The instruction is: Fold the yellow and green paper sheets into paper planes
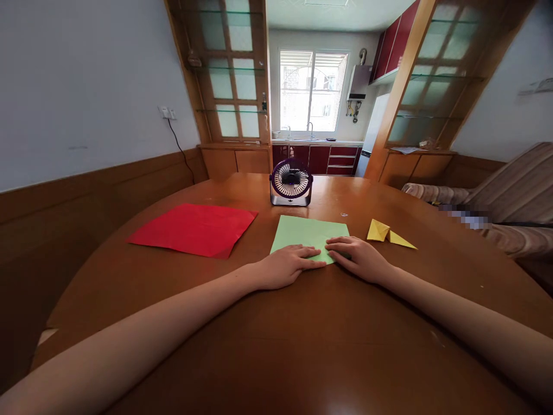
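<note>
Creasing step: left hand (288,266) and right hand (359,257), fingers flat, gripping nothing, press green paper (307,233); next needs firm, even pressure.

Green paper (307,232) near edge hidden under hands; sofa (514,199) cut off right, blurred patch.

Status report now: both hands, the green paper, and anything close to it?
Left hand and right hand flat on green paper, near edge. Paper lies flat on table. Fan behind, yellow folded paper to the right, both apart from it.
</note>
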`<action>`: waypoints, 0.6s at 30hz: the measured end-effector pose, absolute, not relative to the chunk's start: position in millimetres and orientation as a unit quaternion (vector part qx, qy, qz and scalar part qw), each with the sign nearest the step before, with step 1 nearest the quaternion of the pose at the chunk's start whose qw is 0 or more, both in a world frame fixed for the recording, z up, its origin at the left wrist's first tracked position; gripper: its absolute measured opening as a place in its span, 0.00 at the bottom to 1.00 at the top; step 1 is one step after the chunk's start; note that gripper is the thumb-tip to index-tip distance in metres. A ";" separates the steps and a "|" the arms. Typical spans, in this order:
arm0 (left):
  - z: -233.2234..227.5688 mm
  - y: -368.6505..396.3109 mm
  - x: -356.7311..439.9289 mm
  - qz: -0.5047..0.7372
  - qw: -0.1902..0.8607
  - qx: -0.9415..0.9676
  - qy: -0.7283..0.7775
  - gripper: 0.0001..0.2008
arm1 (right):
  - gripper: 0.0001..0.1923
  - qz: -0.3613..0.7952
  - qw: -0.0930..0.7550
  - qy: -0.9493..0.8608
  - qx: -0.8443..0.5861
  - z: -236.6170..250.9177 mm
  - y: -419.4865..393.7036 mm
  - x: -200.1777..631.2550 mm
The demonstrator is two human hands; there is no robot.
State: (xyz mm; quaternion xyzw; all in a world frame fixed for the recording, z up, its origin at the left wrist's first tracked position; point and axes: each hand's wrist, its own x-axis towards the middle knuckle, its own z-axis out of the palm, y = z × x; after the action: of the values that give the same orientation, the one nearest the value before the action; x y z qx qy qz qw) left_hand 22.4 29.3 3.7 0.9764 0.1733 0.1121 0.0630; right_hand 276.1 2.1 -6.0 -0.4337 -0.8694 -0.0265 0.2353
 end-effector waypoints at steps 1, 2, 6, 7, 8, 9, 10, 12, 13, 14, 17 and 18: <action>3.3 29.6 22.5 0.113 0.061 0.977 0.172 0.25 | 0.16 -0.025 0.236 -0.869 -0.434 -6.1 2.2 276.1; 2.7 30.0 22.6 0.114 0.059 0.977 0.171 0.25 | 0.16 -0.023 0.237 -0.868 -0.435 -6.0 2.3 276.1; 0.3 31.5 23.2 0.117 0.052 0.977 0.172 0.24 | 0.16 -0.013 0.246 -0.867 -0.434 -6.0 2.6 275.8; 0.0 31.5 23.3 0.118 0.052 0.976 0.173 0.24 | 0.15 -0.012 0.249 -0.867 -0.433 -6.1 2.6 275.8; 0.0 31.3 23.4 0.119 0.052 0.976 0.173 0.25 | 0.15 -0.012 0.250 -0.867 -0.431 -6.2 2.7 275.9; 0.2 31.0 23.4 0.119 0.053 0.976 0.174 0.25 | 0.15 -0.012 0.250 -0.868 -0.430 -6.3 2.8 276.0; 0.5 30.6 23.4 0.120 0.055 0.976 0.174 0.25 | 0.15 -0.013 0.249 -0.868 -0.430 -6.4 2.8 276.1; 1.8 29.7 23.3 0.121 0.060 0.975 0.176 0.25 | 0.15 -0.015 0.247 -0.868 -0.431 -6.5 2.9 276.4; 2.7 29.3 23.2 0.122 0.064 0.974 0.177 0.25 | 0.15 -0.016 0.248 -0.868 -0.430 -6.5 2.9 276.4; 3.9 29.0 22.9 0.123 0.069 0.974 0.178 0.24 | 0.15 -0.016 0.249 -0.868 -0.430 -6.4 2.9 276.5; 8.9 28.0 20.9 0.117 0.085 0.973 0.180 0.24 | 0.15 -0.018 0.252 -0.868 -0.427 -6.0 2.5 276.5; 11.0 27.6 19.9 0.111 0.089 0.973 0.179 0.24 | 0.15 -0.019 0.252 -0.869 -0.426 -5.9 2.4 276.5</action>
State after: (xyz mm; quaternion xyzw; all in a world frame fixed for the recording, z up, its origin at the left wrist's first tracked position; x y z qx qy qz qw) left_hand 19.9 27.6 11.0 0.9734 0.1794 0.1108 0.0895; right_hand 276.5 2.4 -5.9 -0.4262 -0.8685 -0.0190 0.2523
